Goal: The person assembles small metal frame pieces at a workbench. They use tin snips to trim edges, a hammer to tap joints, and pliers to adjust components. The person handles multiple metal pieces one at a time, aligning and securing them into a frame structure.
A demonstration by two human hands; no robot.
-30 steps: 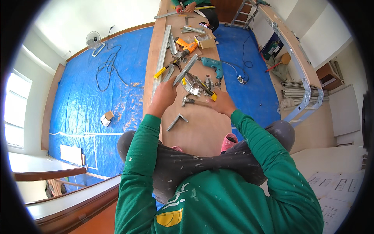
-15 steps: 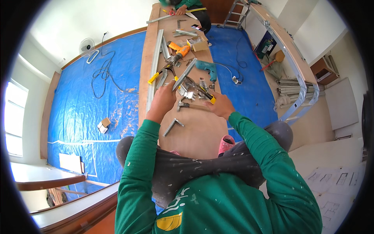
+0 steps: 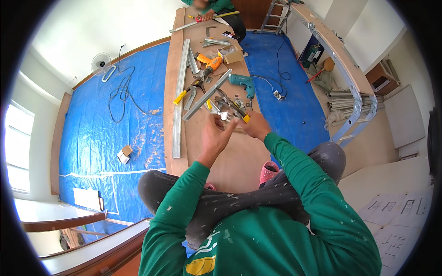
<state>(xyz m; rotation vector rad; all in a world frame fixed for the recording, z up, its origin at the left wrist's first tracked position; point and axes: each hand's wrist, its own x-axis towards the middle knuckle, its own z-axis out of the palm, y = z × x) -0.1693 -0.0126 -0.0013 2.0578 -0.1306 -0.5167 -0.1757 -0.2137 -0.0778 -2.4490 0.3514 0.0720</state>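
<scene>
Right fingers (image 3: 249, 129) wrapped round yellow-handled tool (image 3: 237, 108); left fingers (image 3: 229, 128) moderately parted, just beside.

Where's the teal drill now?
Head view: the teal drill lies at the right edge of the wooden board, right of the orange drill, beyond the right hand.

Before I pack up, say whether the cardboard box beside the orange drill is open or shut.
Open: the cardboard box has pale contents showing inside.

Yellow tool handle (image 3: 247, 118), silvery strip (image 3: 207, 95), teal drill (image 3: 241, 80), blue sheeting (image 3: 87, 133)
</scene>
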